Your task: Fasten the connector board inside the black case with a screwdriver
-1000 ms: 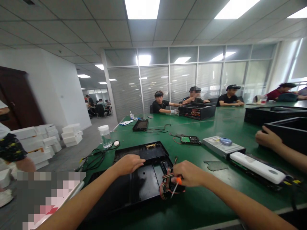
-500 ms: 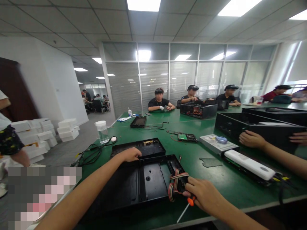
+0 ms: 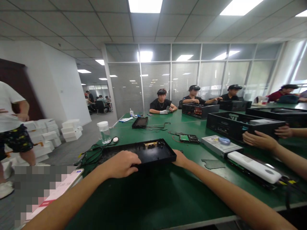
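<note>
The black tray (image 3: 146, 152) lies open side up on the green table (image 3: 168, 198), straight ahead of me between both my hands, with a small brass-coloured part against its far wall. As far as I can judge, the work is at the handling stage: the tray is bare of tools and loose screws, I hold no tool, and whether it has left the table at all I cannot tell. My left hand (image 3: 122, 164) reaches forward with the arm nearly straight, palm down, fingers curled over the tray's near rim in a closed grasp. My right hand (image 3: 179, 158) sits at the tray's near right corner, touching it (its fingers are hidden behind the edge, so I cannot tell how far they close). A circuit board (image 3: 188, 138) and a disc drive (image 3: 220, 145) lie beyond, well apart from the tray.
</note>
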{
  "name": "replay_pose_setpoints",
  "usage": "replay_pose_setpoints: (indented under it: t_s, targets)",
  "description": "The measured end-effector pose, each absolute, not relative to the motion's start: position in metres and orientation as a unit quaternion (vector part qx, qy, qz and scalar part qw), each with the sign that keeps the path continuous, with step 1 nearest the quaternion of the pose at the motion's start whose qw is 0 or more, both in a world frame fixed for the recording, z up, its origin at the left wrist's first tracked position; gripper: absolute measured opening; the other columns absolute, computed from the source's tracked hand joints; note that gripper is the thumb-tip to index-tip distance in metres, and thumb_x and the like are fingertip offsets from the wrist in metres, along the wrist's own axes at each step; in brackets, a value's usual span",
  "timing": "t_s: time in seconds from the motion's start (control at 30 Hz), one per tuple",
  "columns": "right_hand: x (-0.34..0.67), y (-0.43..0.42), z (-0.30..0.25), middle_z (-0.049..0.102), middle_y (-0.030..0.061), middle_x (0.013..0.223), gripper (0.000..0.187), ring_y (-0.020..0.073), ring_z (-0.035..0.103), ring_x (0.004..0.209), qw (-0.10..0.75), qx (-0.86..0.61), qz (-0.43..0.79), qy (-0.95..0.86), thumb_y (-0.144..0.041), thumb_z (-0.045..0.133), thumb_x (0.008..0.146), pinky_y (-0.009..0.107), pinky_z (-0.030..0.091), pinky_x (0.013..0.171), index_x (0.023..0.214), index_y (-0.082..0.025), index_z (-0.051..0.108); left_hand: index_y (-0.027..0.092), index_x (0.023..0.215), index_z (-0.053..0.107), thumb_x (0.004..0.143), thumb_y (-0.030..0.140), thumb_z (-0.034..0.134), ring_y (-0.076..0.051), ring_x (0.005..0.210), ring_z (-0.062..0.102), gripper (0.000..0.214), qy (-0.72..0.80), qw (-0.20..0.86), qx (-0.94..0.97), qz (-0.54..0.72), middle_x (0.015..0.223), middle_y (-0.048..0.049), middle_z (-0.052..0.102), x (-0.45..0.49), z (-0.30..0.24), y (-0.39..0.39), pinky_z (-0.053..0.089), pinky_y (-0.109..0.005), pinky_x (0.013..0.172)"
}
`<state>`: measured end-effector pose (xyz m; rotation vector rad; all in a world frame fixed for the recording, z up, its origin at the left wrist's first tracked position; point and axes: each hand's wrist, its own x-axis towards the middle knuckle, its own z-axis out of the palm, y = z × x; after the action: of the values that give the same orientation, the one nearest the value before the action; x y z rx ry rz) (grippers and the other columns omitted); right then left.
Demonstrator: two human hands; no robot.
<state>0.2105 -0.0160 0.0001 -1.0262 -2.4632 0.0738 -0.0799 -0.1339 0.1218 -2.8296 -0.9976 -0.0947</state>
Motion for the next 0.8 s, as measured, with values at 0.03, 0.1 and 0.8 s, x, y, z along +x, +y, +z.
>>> replay_pose_setpoints:
  t_s: [0.03,0.1,0.8]
  targets:
    - [0.209,-0.009,-0.003,0.058,0.0099,0.108,0.028,0.0212,0.053,0.100,0.247,-0.346,0.037,-0.904,-0.017,0.050,0.076,0.030,0.041,0.085,0.103,-0.017,0.059,0.019,0.093,0.059,0.082,0.029,0.050,-0.016,0.079,0.054,0.017,-0.334,0.063,-0.940,-0.027,0.084,-0.0026,0.060,-0.081,0.117,-0.143,0.037,-0.025,0.070]
    - [0.212,0.000,-0.008,0.049,0.0106,0.121,0.042,0.0200,0.047,0.109,0.250,-0.292,0.051,-0.922,-0.014,0.049,0.074,0.030,0.038,0.091,0.116,-0.017,0.051,0.020,0.092,0.059,0.083,0.028,0.050,-0.015,0.078,0.054,0.015,-0.339,0.049,-0.939,-0.021,0.082,-0.0019,0.059,-0.085,0.107,-0.157,0.036,-0.024,0.068]
    - [0.237,-0.005,-0.015,0.058,0.0010,0.056,0.045,0.0124,0.053,0.053,0.265,-0.409,0.216,-0.846,-0.044,0.032,0.086,0.023,0.041,0.056,0.069,-0.014,0.061,0.021,0.083,0.058,0.081,0.023,0.050,-0.015,0.076,0.055,0.008,-0.370,-0.012,-0.929,0.004,0.081,-0.0012,0.059,-0.068,0.063,-0.183,0.037,-0.026,0.069]
